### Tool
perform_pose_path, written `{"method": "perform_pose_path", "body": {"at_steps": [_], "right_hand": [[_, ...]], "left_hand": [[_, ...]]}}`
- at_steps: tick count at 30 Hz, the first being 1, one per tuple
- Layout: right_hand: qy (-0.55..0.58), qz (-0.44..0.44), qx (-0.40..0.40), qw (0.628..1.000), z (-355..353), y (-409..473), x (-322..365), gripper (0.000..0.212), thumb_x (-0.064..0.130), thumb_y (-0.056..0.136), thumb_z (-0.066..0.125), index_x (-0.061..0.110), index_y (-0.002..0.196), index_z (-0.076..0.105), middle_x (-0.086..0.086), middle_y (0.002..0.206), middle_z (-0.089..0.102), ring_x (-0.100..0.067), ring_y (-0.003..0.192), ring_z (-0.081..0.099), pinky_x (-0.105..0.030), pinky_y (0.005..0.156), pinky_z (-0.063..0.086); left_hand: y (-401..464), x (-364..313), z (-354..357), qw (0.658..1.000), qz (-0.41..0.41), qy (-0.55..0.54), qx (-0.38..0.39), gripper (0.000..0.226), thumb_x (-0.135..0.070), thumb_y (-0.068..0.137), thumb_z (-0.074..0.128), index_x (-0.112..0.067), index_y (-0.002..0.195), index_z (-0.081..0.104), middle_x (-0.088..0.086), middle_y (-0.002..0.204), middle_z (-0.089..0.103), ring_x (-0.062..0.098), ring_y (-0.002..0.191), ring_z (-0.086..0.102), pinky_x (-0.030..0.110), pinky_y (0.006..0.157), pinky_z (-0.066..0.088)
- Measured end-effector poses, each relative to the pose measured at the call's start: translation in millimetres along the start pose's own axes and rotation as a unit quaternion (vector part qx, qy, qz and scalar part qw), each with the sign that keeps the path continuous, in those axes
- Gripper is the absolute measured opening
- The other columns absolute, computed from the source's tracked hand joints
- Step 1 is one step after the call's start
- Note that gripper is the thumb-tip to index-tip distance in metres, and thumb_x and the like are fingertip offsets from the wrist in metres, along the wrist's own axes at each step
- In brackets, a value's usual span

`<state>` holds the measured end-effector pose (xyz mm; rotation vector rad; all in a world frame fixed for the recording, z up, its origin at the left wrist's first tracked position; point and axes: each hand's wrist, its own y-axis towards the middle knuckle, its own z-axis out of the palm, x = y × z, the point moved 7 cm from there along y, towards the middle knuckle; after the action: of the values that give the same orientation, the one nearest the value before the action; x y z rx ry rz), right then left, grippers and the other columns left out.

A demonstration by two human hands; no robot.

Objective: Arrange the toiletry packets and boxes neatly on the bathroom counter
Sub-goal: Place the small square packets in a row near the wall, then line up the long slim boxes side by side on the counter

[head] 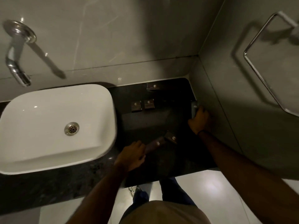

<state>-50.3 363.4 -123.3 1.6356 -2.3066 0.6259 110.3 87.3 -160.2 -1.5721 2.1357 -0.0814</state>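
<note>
While the light is staying dim over the black counter [161,165], the person is standing at its front edge with both arms reaching in. The left hand [131,156] is curling closed around the near end of a long dark packet [155,143], which is pointing away and to the right. The packet's far end is lying right beside, possibly touching, a small dark box [171,137] with a pale logo, sitting tilted on the counter. The right hand [200,119] is gripping a slim grey upright item [194,107] hard against the right wall [234,102]; the fingers are wrapping its lower part, and what the item is cannot be told.

Further back, two small square boxes [142,105] are sitting side by side, nearly touching, logos up. Behind them, near the back wall, a wider flat box [154,86] is lying alone.

A white basin [53,126] is occupying the left of the counter, with a chrome spout [16,62] projecting from the wall above it. A chrome towel ring [265,59] is hanging on the right wall. Motion blur is softening both hands.
</note>
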Motion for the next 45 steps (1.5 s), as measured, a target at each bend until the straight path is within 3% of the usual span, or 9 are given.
{"method": "perform_pose_path", "body": {"at_steps": [5,11,18,22,27,34,38,43,45], "right_hand": [[0.101,-0.040,0.033,0.994,26,-68,32,0.061,0.008,0.066,0.075,0.017,0.123,0.057,-0.017,0.124,0.057,-0.036,0.114,0.057,-0.045,0.099,0.050],[0.120,-0.035,0.164,0.978,102,-135,59,0.066,0.013,0.064,0.083,0.024,0.123,0.055,-0.008,0.129,0.057,-0.027,0.121,0.055,-0.046,0.104,0.049],[0.110,-0.077,0.158,0.978,119,-161,71,0.053,0.025,0.070,0.078,0.017,0.117,0.055,-0.010,0.124,0.060,-0.026,0.117,0.056,-0.042,0.102,0.048],[0.002,-0.105,0.091,0.990,83,-148,52,0.056,0.032,0.081,0.065,0.018,0.131,0.047,-0.010,0.137,0.052,-0.029,0.128,0.048,-0.048,0.106,0.044],[-0.169,-0.116,0.173,0.963,62,-123,-3,0.067,0.031,0.082,0.064,0.014,0.141,0.036,-0.014,0.146,0.042,-0.034,0.133,0.042,-0.050,0.108,0.041],[-0.107,-0.124,0.169,0.972,51,-72,-28,0.056,0.027,0.080,0.064,0.015,0.132,0.050,-0.013,0.137,0.050,-0.034,0.125,0.050,-0.050,0.100,0.048],[-0.093,-0.145,0.146,0.974,49,-42,-30,0.053,0.029,0.076,0.065,0.015,0.126,0.054,-0.013,0.128,0.055,-0.034,0.118,0.053,-0.048,0.095,0.050],[-0.085,-0.189,0.146,0.967,54,-18,-31,0.047,0.033,0.069,0.063,0.016,0.113,0.059,-0.009,0.114,0.059,-0.030,0.103,0.058,-0.042,0.084,0.054],[-0.081,-0.190,0.144,0.968,54,-12,-33,0.046,0.033,0.067,0.065,0.017,0.110,0.060,-0.008,0.112,0.060,-0.029,0.102,0.059,-0.041,0.082,0.054]], "left_hand": [[-21,30,-6,0.933,-0.275,-0.208,-0.106,0.042,-0.040,0.082,0.066,-0.011,0.111,0.056,0.011,0.113,0.060,0.030,0.096,0.063,0.043,0.080,0.056],[-35,31,3,0.897,-0.344,-0.251,-0.116,0.049,-0.042,0.079,0.069,-0.008,0.112,0.057,0.016,0.114,0.062,0.036,0.099,0.064,0.043,0.082,0.056],[-52,31,18,0.891,-0.385,-0.216,-0.105,0.073,-0.060,0.080,0.062,-0.008,0.128,0.045,0.016,0.125,0.055,0.035,0.104,0.063,0.042,0.082,0.056],[-45,25,0,0.917,-0.337,-0.143,-0.160,0.056,-0.050,0.092,0.049,-0.009,0.129,0.042,0.015,0.126,0.050,0.030,0.099,0.063,0.041,0.075,0.058],[15,18,-33,0.945,-0.248,-0.117,-0.178,0.045,-0.030,0.098,0.047,-0.005,0.135,0.044,0.018,0.137,0.048,0.033,0.119,0.054,0.043,0.092,0.052],[168,21,-109,0.980,-0.129,-0.025,-0.147,0.042,-0.018,0.091,0.059,-0.007,0.130,0.047,0.017,0.137,0.048,0.037,0.123,0.046,0.052,0.099,0.043],[240,27,-134,0.985,-0.103,0.045,-0.132,0.062,-0.007,0.082,0.065,-0.006,0.139,0.039,0.019,0.144,0.041,0.041,0.130,0.039,0.057,0.099,0.040],[300,28,-135,0.982,-0.015,0.139,-0.125,0.037,-0.003,0.080,0.068,0.004,0.115,0.059,0.031,0.117,0.060,0.046,0.106,0.059,0.050,0.079,0.052],[306,29,-133,0.987,-0.021,0.122,-0.104,0.038,-0.004,0.084,0.062,0.005,0.120,0.056,0.032,0.124,0.056,0.047,0.109,0.056,0.051,0.081,0.049]]}}
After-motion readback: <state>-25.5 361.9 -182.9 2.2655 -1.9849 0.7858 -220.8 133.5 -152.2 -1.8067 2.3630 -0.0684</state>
